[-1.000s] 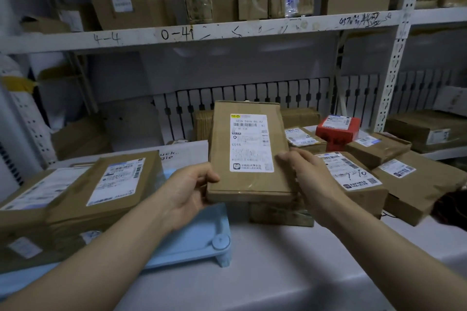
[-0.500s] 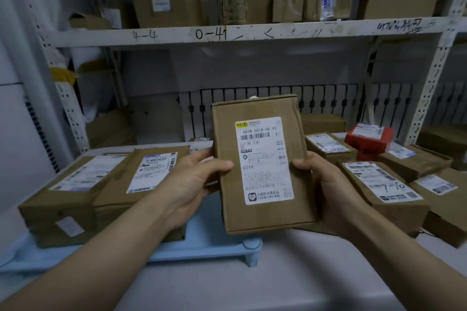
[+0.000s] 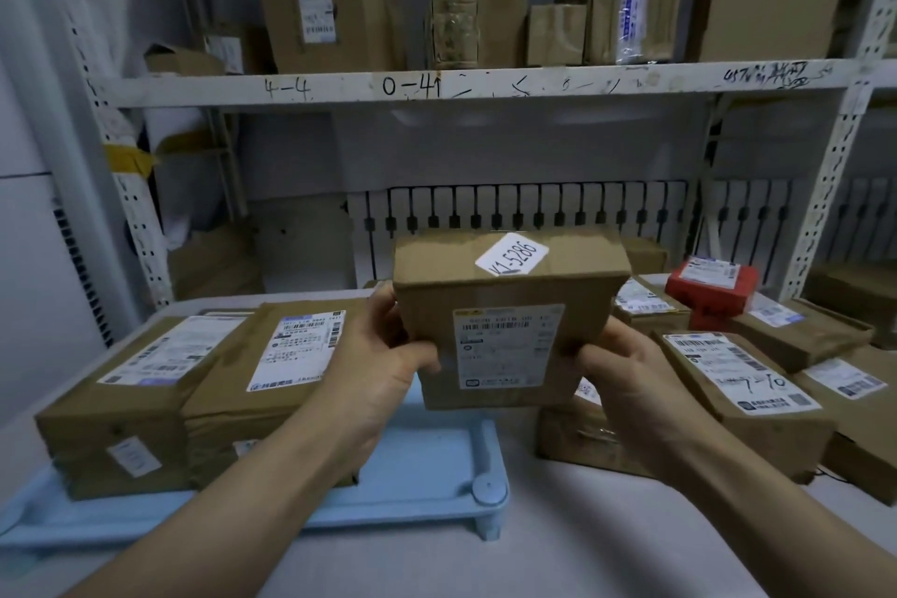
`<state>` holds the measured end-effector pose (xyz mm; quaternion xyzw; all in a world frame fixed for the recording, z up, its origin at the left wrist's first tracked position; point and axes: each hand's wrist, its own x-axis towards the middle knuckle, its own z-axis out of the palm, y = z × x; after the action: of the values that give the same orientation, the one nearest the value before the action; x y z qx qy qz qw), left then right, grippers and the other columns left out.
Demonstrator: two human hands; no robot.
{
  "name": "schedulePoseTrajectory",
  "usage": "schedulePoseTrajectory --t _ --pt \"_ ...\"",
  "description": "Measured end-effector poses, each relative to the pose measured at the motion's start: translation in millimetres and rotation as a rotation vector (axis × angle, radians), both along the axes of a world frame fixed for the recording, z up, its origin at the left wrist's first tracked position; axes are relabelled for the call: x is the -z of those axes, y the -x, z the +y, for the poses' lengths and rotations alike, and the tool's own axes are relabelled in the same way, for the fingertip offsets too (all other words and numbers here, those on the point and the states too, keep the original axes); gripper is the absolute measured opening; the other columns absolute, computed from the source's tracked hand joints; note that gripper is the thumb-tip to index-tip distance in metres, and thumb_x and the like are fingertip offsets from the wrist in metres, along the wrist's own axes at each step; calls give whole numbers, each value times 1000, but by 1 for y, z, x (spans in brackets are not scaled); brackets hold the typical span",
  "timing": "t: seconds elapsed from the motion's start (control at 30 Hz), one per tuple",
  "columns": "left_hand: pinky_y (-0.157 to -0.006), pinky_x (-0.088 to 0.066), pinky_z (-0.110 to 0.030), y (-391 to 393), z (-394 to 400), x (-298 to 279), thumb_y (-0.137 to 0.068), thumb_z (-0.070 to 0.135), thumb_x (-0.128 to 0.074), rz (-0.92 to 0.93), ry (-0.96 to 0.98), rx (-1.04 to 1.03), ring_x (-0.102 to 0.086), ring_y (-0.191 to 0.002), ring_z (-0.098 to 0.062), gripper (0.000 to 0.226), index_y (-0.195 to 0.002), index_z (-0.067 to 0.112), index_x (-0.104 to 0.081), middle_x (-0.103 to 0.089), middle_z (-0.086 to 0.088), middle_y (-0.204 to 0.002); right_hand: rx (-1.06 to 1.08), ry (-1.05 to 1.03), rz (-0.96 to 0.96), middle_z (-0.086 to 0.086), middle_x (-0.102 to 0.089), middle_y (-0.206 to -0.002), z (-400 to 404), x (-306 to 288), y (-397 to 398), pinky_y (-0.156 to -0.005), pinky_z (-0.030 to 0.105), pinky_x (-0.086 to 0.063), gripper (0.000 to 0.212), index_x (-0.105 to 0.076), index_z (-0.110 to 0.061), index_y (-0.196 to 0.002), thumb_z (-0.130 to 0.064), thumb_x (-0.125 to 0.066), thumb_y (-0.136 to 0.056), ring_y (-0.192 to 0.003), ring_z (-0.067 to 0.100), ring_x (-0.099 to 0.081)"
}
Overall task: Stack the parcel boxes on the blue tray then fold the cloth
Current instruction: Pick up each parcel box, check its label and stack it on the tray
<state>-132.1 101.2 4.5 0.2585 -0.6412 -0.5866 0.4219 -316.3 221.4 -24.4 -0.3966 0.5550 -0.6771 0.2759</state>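
Head view: both hands, left [image 3: 383, 364] and right [image 3: 626, 369], grip the parcel box [image 3: 505, 325] by its sides, now tipped back so its top face shows (it stood upright before), held above the blue tray [image 3: 427, 476] near the tabletop's left edge, probably about to be stacked

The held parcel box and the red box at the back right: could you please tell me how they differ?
The held parcel box is brown cardboard; the red box is red. The held one is gripped in the air by the left hand and right hand; the red one rests on other parcels. The held one looks larger. Both carry white labels.
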Motion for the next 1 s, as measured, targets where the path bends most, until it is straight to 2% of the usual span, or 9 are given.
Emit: schedulePoseTrajectory --t 0.27,0.37,0.43,0.53,0.63,0.77,0.83,0.9,1.0 --pt "-92 -50 -47 4 -6 7 -56 -12 -59 10 5 -11 -65 -102 -35 44 -96 8 -63 -72 -16 -95 29 -35 31 6 -77 -101 5 2 -2 -87 36 -50 32 -73 -13 -104 -1 -67 -74 -101 18 -71" --pt "-93 -51 -38 6 -8 6 -68 -11 -65 -17 75 -42 -63 -107 -27 59 -120 14 -56 -70 -8 -106 135 -2 52 5 -77 -92 5 -1 -3 -79 33 -52 24 -72 -12 -93 7 -64 -78 -93 19 -72" --pt "-102 -43 -32 6 -9 5 -74 -5 -71 -26 156 -83 -51 -127 -14 83 -143 26 -37 -55 5 -137 192 2 96 1 -77 -90 6 -5 -3 -75 30 -54 24 -71 -14 -94 5 -64 -81 -91 16 -72" --pt "-115 -28 -31 4 -4 0 -81 3 -71 -123 433 -221 -24 -142 -4 98 -152 34 -11 -19 15 -154 255 18 190 -8 -75 -88 8 -10 -4 -70 24 -54 24 -70 -22 -94 -1 -69 -82 -88 8 -68" --pt "-119 -20 -29 5 4 -7 -78 6 -72 -157 819 -332 -14 -146 -5 95 -153 24 -17 -12 8 -155 343 6 356 -13 -69 -90 6 -12 -5 -74 31 -57 28 -68 -28 -96 -7 -73 -80 -91 3 -64" --pt "-122 -11 -46 11 11 -19 -72 12 -75 -354 1301 -424 -13 -149 -25 86 -149 17 -35 -23 -8 -156 469 -33 649 -21 -64 -91 1 -13 -10 -83 43 -55 35 -64 -44 -104 -34 -73 -72 -92 7 -61" --pt "-121 -11 -53 16 15 -23 -69 14 -77 -469 1493 -425 -18 -148 -31 81 -143 16 -45 -33 -11 -153 518 -8 773 -22 -61 -89 -2 -16 -14 -88 45 -48 38 -68 -36 -107 -30 -74 -70 -92 13 -58" --pt "-119 -14 -56 19 19 -26 -66 14 -77 -552 1624 -432 -27 -144 -34 74 -136 14 -54 -44 -10 -148 575 -11 920 -15 -63 -90 -3 -19 -18 -84 38 -36 37 -70 -27 -106 -32 -69 -69 -91 17 -55" --pt "-119 -17 -53 23 22 -28 -65 14 -73 -672 1693 -443 -39 -138 -32 68 -131 15 -58 -56 -5 -137 575 -1 1056 -13 -63 -89 -4 -20 -22 -78 33 -26 40 -69 -28 -103 -39 -55 -68 -87 16 -49"
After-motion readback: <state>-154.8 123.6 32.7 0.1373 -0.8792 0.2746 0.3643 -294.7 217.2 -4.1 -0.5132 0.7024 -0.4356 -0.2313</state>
